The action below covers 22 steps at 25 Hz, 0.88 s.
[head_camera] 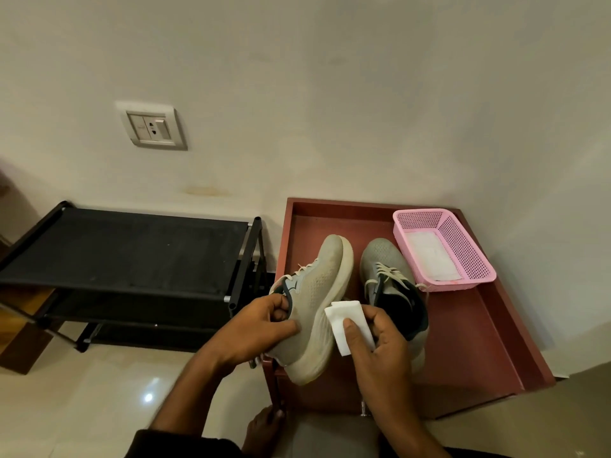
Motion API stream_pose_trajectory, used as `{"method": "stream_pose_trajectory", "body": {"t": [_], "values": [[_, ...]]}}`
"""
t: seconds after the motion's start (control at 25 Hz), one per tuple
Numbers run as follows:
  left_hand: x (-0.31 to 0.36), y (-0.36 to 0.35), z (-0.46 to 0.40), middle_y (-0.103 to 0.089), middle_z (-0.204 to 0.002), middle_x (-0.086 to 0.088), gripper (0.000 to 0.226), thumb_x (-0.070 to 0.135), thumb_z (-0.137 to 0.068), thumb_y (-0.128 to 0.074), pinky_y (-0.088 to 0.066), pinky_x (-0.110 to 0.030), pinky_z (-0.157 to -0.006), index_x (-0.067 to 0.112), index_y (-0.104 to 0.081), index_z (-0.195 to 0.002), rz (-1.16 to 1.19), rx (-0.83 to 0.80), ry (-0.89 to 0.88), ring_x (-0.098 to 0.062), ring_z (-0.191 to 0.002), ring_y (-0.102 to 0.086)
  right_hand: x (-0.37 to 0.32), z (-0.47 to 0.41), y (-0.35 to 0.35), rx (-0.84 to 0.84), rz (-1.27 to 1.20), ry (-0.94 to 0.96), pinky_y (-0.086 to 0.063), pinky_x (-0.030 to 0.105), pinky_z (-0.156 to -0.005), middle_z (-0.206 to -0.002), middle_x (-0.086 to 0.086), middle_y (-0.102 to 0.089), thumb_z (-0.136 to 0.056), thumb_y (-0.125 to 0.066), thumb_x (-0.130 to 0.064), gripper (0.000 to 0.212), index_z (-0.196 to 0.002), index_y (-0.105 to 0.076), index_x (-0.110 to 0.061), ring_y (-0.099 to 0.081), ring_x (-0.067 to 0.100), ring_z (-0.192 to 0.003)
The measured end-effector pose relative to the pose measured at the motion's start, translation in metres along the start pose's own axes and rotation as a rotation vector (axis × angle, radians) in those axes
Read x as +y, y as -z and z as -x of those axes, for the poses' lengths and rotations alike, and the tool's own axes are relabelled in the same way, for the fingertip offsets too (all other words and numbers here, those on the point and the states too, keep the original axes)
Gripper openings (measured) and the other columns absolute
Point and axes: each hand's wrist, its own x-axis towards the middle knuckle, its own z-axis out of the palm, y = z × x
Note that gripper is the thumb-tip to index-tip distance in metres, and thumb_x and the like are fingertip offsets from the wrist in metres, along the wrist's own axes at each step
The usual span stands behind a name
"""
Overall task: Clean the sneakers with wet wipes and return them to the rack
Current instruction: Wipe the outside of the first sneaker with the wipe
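Two sneakers are off the rack (125, 252): the left hand (254, 328) grips one sneaker (317, 309) tilted, the right hand (380, 338) pinches a wet wipe (347, 320) against its side. The other sneaker (390, 279) waits on the table (472, 342), seemingly uncleaned; racking remains.

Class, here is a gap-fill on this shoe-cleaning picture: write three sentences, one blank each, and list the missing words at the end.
1. The left hand grips the tilted sneaker by its ____.
2. The right hand pinches a folded white ____ against that shoe.
3. The basket beside the second sneaker on the red tray is ____ in colour.

Missing words: collar; wipe; pink
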Motion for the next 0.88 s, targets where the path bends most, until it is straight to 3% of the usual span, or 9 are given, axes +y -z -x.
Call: {"method": "stream_pose_trajectory", "body": {"t": [0.12,0.24,0.36,0.48,0.6,0.68,0.76,0.84,0.88], "values": [[-0.007,0.0,-0.007,-0.072,-0.093,0.011,0.011,0.023,-0.093,-0.065,-0.057,-0.02,-0.076,0.027,-0.065,-0.104,0.056,-0.052,0.002,-0.004,-0.089,-0.07,0.006,0.001,-0.003,-0.041,0.044,0.018,-0.058,0.022,-0.075,-0.096,-0.024,-0.071,-0.091,-0.069,-0.018,0.028,-0.104,-0.066,-0.043,-0.068,0.001,-0.091],[-0.007,0.002,-0.009,-0.057,-0.072,0.002,0.015,0.015,-0.097,-0.059,-0.056,-0.019,-0.081,0.022,-0.065,-0.109,0.1,-0.116,-0.039,-0.017,-0.077,-0.061,0.0,-0.015,-0.002,-0.029,0.146,0.168,-0.058,0.022,-0.08,-0.099,-0.025,-0.073,-0.091,-0.069,-0.012,0.03,-0.114,-0.07,-0.03,-0.068,-0.003,-0.096],[-0.004,0.005,-0.009,-0.053,-0.066,0.009,0.028,0.005,-0.097,-0.054,-0.054,-0.02,-0.079,0.023,-0.06,-0.118,0.103,-0.199,-0.062,-0.007,-0.07,-0.057,-0.002,-0.037,-0.011,-0.094,0.303,0.365,-0.052,0.023,-0.098,-0.125,-0.011,-0.066,-0.093,-0.064,-0.001,0.039,-0.128,-0.065,-0.018,-0.059,-0.003,-0.119],[-0.006,0.007,-0.009,-0.069,-0.094,-0.005,0.029,0.006,-0.097,-0.055,-0.056,-0.032,-0.088,0.021,-0.06,-0.122,0.151,-0.215,-0.096,-0.019,-0.09,-0.069,0.004,-0.023,-0.026,-0.333,0.451,0.546,-0.038,0.033,-0.114,-0.141,-0.005,-0.055,-0.093,-0.054,0.001,0.046,-0.136,-0.059,-0.015,-0.046,0.005,-0.136],[-0.007,0.011,-0.008,-0.072,-0.111,-0.004,0.038,0.005,-0.098,-0.055,-0.055,-0.028,-0.089,0.02,-0.053,-0.133,0.251,-0.259,-0.099,-0.017,-0.11,-0.067,0.016,-0.02,-0.015,-0.44,0.611,0.781,-0.034,0.035,-0.116,-0.143,0.001,-0.055,-0.096,-0.043,-0.008,0.044,-0.137,-0.057,-0.013,-0.045,0.013,-0.139],[-0.009,0.013,-0.01,-0.068,-0.106,-0.018,0.042,0.001,-0.098,-0.052,-0.054,-0.031,-0.094,0.023,-0.052,-0.134,0.251,-0.266,-0.085,-0.022,-0.108,-0.064,0.022,-0.042,-0.006,-0.341,0.677,0.724,-0.041,0.046,-0.112,-0.141,0.001,-0.057,-0.094,-0.044,-0.004,0.045,-0.135,-0.059,-0.014,-0.046,0.017,-0.137],[-0.01,0.015,-0.012,-0.066,-0.101,-0.019,0.043,-0.001,-0.097,-0.05,-0.054,-0.033,-0.096,0.023,-0.054,-0.133,0.258,-0.25,-0.071,-0.026,-0.104,-0.064,0.023,-0.051,-0.005,-0.281,0.657,0.606,-0.043,0.051,-0.109,-0.141,0.0,-0.056,-0.091,-0.051,0.002,0.049,-0.137,-0.057,-0.014,-0.044,0.016,-0.138],[-0.009,0.017,-0.012,-0.07,-0.106,-0.015,0.036,0.0,-0.098,-0.049,-0.057,-0.032,-0.09,0.023,-0.059,-0.125,0.306,-0.222,-0.049,-0.028,-0.106,-0.066,0.021,-0.038,-0.014,-0.382,0.628,0.685,-0.038,0.043,-0.114,-0.145,0.0,-0.052,-0.095,-0.047,-0.004,0.046,-0.14,-0.053,-0.014,-0.041,0.015,-0.14],[-0.007,0.017,-0.011,-0.074,-0.103,-0.006,0.031,0.003,-0.099,-0.048,-0.058,-0.026,-0.083,0.023,-0.062,-0.118,0.32,-0.202,-0.031,-0.022,-0.102,-0.069,0.02,-0.03,-0.017,-0.441,0.622,0.731,-0.035,0.039,-0.116,-0.147,0.0,-0.05,-0.097,-0.042,-0.008,0.045,-0.141,-0.051,-0.014,-0.04,0.014,-0.142]]}}
